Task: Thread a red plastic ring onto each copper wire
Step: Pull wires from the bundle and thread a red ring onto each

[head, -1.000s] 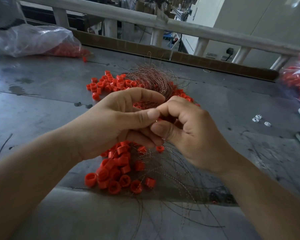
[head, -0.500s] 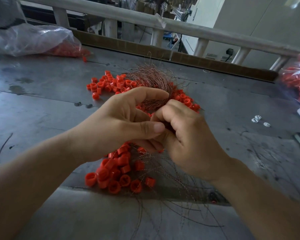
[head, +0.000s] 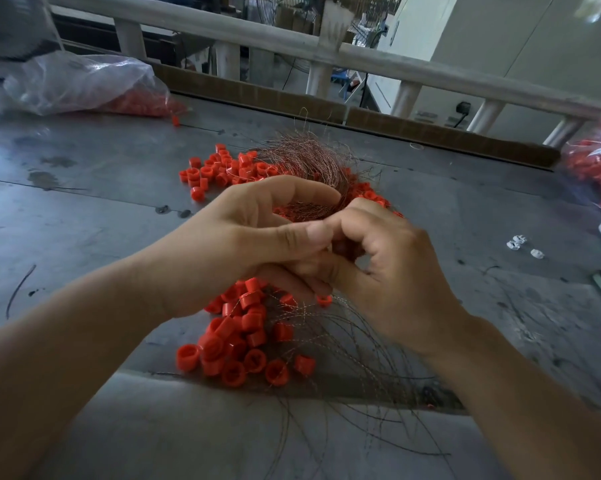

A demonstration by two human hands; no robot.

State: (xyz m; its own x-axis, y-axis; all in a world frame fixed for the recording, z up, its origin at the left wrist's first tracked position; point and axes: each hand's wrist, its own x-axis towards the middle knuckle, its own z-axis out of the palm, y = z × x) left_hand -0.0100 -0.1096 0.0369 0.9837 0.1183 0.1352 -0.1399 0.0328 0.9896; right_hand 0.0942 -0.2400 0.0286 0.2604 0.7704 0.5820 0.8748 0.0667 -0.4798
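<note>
My left hand [head: 243, 244] and my right hand [head: 389, 268] meet over the middle of the grey metal table [head: 84, 209]. The left thumb and fingers curl round a bundle of copper wires [head: 313, 164] that fans out behind the hands. My right hand's fingers pinch a red plastic ring [head: 344, 249], mostly hidden, against the left thumb tip. Below the hands lies a heap of red rings [head: 243, 337] with wires [head: 347, 344] trailing toward me. More loose red rings [head: 219, 168] lie beyond the hands.
A clear plastic bag [head: 80, 81] holding red rings sits at the far left; another bag of rings [head: 597, 168] is at the right edge. Small white pieces [head: 521, 244] lie to the right. A white railing [head: 292, 43] runs behind the table.
The right hand has opened slightly and shifted right, its fingers working at the left thumb tip. The left hand holds the wire bundle in much the same place.
</note>
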